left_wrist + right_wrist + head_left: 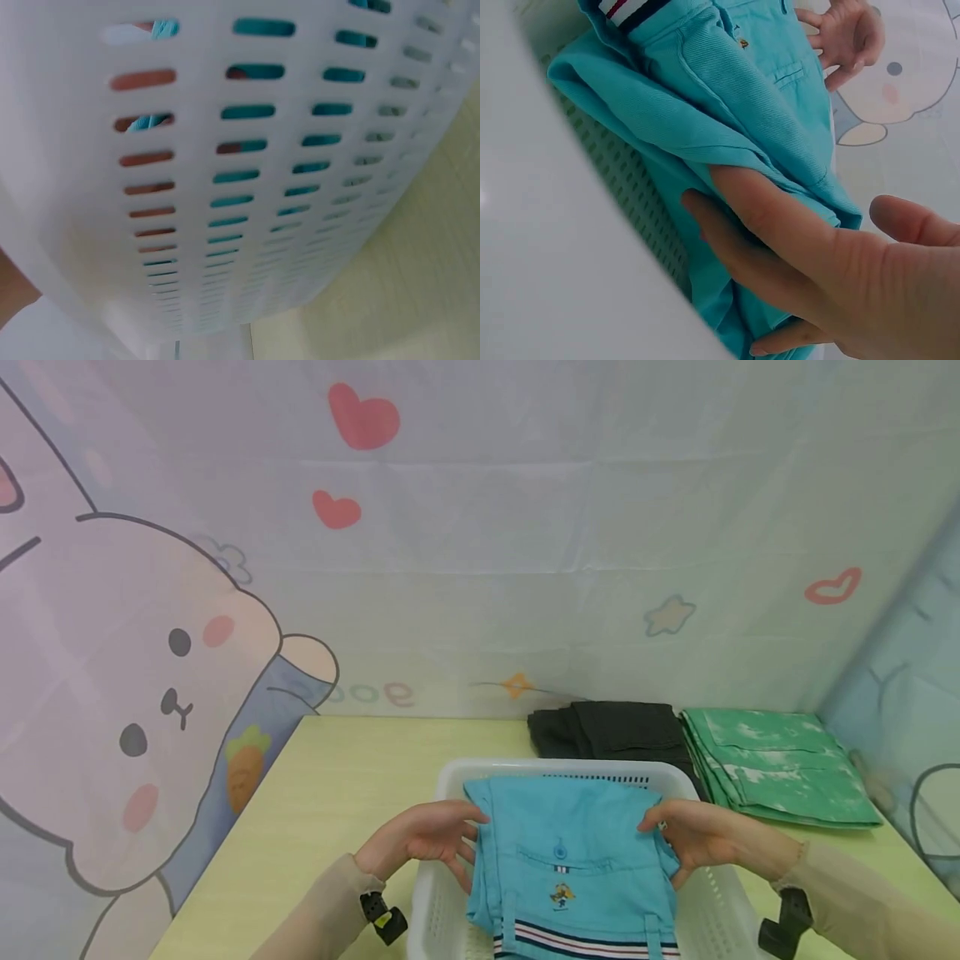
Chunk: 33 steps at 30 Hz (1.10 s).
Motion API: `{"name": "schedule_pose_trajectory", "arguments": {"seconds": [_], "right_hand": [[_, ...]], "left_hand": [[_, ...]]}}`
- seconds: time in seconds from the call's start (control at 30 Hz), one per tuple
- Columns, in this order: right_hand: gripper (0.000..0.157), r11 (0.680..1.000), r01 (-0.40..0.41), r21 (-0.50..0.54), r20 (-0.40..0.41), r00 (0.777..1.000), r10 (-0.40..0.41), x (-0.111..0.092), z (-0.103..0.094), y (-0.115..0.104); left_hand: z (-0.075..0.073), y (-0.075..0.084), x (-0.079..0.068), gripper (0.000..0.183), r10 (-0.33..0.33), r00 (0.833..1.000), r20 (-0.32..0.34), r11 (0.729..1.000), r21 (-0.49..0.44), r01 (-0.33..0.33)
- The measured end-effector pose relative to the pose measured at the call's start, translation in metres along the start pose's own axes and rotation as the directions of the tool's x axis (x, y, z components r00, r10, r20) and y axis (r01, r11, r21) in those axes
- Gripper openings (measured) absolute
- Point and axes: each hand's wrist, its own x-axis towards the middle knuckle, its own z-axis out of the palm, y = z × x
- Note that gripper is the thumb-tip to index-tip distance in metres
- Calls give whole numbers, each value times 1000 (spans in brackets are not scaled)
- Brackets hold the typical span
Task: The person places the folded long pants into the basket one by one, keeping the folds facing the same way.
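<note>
Folded turquoise pants (570, 827), with a buttoned pocket, a small embroidered figure and a striped waistband, lie in a white perforated plastic basket (427, 902). My left hand (435, 835) is at their left side, fingers spread and fingertips right at the cloth's edge. On the opposite side is my right hand (701, 833). In the right wrist view its extended fingers (772, 217) press against the folded layers, with the thumb apart from the cloth. Through the slots in the left wrist view, bits of turquoise cloth (259, 112) and fingers show; the basket wall hides most of the left hand.
Behind the basket lies a folded black garment (622, 731). A folded green-and-white garment (780, 768) is to its right. The pale yellow table (322, 802) ends at a hanging printed cloth (525, 543). A dark cable (917, 802) loops at the right edge.
</note>
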Motion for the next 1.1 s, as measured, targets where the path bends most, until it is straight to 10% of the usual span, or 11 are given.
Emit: {"name": "schedule_pose_trajectory", "arguments": {"seconds": [0.77, 1.1], "right_hand": [[72, 999, -17, -52, -76, 997, 13, -11, -4, 9], [77, 948, 137, -288, -143, 972, -184, -32, 0, -2]], "left_hand": [[5, 1, -3, 73, -7, 980, -199, 999, -37, -1], [16, 5, -10, 70, 119, 932, -342, 988, 133, -77]]}}
